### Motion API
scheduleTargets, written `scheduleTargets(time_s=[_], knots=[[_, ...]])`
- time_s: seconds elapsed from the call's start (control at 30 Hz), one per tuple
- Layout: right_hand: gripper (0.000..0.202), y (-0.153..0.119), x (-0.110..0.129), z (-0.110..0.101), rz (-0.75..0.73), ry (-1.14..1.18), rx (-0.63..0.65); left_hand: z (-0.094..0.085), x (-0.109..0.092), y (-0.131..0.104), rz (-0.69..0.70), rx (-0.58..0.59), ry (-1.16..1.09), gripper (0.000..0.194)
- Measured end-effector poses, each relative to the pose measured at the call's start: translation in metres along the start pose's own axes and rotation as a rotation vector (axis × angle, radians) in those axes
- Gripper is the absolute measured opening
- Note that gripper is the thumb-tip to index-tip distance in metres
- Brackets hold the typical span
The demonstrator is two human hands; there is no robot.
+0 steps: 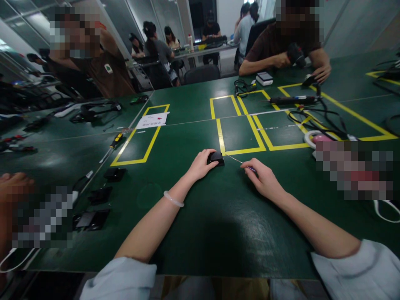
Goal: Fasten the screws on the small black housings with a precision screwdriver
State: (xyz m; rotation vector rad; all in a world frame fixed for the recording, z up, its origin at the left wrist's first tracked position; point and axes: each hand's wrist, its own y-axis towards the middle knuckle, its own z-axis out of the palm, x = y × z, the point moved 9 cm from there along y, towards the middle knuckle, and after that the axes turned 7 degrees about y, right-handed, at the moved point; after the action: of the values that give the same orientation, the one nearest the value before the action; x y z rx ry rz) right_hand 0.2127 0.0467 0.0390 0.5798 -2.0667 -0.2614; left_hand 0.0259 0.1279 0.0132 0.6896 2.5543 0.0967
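My left hand (203, 164) is closed around a small black box-shaped part (216, 157), which rests on the green table (193, 233). The thumb lies along its near side and the fingers over its far edge. To its right, my right hand (262, 177) pinches a slim tool with a thin metal shaft (234, 158) and a dark, purplish handle. This shaft points left toward the black part, its tip close to the part's right side. Whether the tip touches it I cannot tell.
Several black parts (90, 218) lie on the left, below a yellow-black screwdriver (116, 141). Yellow tape outlines (245, 151) mark the table. Cables (328, 112), a long black tool (293, 100) and a tape roll (311, 138) lie right. Across the table, a person holds a power drill (296, 55).
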Motion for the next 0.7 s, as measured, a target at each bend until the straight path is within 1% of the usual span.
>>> scheduleTargets(time_s=[0.13,0.2,0.3,0.47,0.7], knots=[[0.019,0.001,-0.011,-0.004,0.048,0.019,-0.056,0.003,-0.029,-0.027,0.031,0.048,-0.008,0.04],[0.019,0.001,-0.016,-0.005,0.069,0.028,-0.07,0.004,-0.039,-0.039,0.035,0.058,-0.009,0.039],[0.02,0.001,-0.02,-0.004,0.095,0.039,-0.073,0.006,-0.05,-0.053,0.049,0.091,-0.015,0.038],[0.022,0.0,-0.021,-0.002,0.12,0.05,-0.067,0.006,-0.057,-0.065,0.083,0.112,-0.036,0.038],[0.024,0.001,-0.018,0.0,0.132,0.062,-0.033,0.006,-0.059,-0.069,0.108,0.131,-0.056,0.04]])
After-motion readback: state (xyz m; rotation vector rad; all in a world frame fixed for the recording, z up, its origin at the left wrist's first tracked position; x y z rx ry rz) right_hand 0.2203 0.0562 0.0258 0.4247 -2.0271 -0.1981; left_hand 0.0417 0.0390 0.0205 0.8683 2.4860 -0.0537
